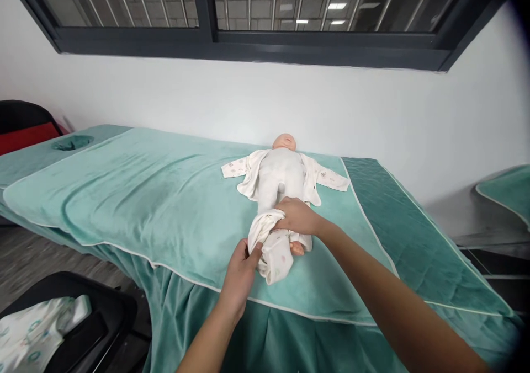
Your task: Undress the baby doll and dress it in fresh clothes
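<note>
A baby doll lies on its back on the green bed cover, head towards the wall, in pale white clothing. Under it and out to both sides spreads an open white patterned baby jacket. My left hand pinches the outer edge of bunched white patterned baby pants at the doll's lower leg. On the inner side of that leg, my right hand grips the gathered cloth. One bare doll foot shows beside the cloth; the other foot is hidden.
The green bed cover hangs over the bed's front edge. A black chair at lower left carries a white patterned cloth. A white wall with a dark-framed window stands behind the bed.
</note>
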### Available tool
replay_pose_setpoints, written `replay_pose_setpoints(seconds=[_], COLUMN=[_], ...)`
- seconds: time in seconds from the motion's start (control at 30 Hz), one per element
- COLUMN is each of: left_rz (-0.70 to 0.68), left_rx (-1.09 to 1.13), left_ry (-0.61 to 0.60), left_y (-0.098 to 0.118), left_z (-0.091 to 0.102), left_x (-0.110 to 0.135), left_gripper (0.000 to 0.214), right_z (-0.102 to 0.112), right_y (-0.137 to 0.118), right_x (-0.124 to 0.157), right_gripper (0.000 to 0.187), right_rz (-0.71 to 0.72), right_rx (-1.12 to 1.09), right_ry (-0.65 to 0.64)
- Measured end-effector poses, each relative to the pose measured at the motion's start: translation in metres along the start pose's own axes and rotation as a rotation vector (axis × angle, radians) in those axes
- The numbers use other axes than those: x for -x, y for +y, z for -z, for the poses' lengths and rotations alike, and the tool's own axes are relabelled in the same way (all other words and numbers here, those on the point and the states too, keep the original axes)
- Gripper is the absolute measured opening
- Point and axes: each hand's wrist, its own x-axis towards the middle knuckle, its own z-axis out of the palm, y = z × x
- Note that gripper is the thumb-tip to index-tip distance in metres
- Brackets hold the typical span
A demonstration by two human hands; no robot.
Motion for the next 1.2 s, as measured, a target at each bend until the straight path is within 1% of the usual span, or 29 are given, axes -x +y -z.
replay_pose_setpoints(seconds=[0.07,0.17,0.23,0.3,0.43,0.5,0.6,0.67,0.73,0.83,0.9,1.0,1.2], left_rz=[0.018,0.054,0.057,0.025,-0.074,-0.131,-0.191,-0.218,-0.268,-0.341,-0.370,-0.414,-0.461], left_rx=[0.068,0.246,0.296,0.247,0.036,-0.100,-0.295,-0.367,-0.390,-0.403,-0.428,-0.454,-0.471], left_ry=[-0.043,-0.169,-0.239,-0.278,-0.318,-0.300,-0.224,-0.179,-0.129,-0.045,-0.010,0.024,0.097], left_y=[0.003,0.008,0.012,0.016,0.024,0.028,0.034,0.037,0.037,0.035,0.033,0.033,0.030], left_z=[0.001,0.005,0.009,0.013,0.018,0.020,0.021,0.021,0.021,0.020,0.019,0.018,0.015], left_x=[-0.003,-0.012,-0.019,-0.027,-0.048,-0.058,-0.072,-0.079,-0.084,-0.090,-0.095,-0.101,-0.106], left_gripper=[0.038,0.041,0.043,0.045,0.042,0.036,0.024,0.018,0.013,0.017,0.022,0.024,0.023], right_z=[0.001,0.005,0.007,0.008,0.008,0.008,0.008,0.010,0.014,0.019,0.020,0.019,0.013], right_y=[0.000,0.001,0.000,-0.001,-0.002,-0.002,0.000,0.001,0.000,-0.002,-0.004,-0.006,-0.009], right_x=[0.001,0.004,0.005,0.006,0.005,0.006,0.010,0.012,0.013,0.012,0.009,0.006,-0.002], right_gripper=[0.029,0.024,0.022,0.021,0.021,0.023,0.032,0.040,0.043,0.035,0.027,0.019,0.009], right_rz=[-0.011,-0.004,0.004,-0.017,-0.044,-0.041,-0.075,-0.100,-0.100,-0.074,-0.071,-0.110,-0.197], right_rx=[-0.057,-0.208,-0.319,-0.378,-0.423,-0.451,-0.465,-0.473,-0.488,-0.485,-0.467,-0.416,-0.261], right_ry=[0.007,0.033,0.052,0.064,0.056,0.062,0.057,0.025,-0.032,-0.130,-0.159,-0.130,0.027])
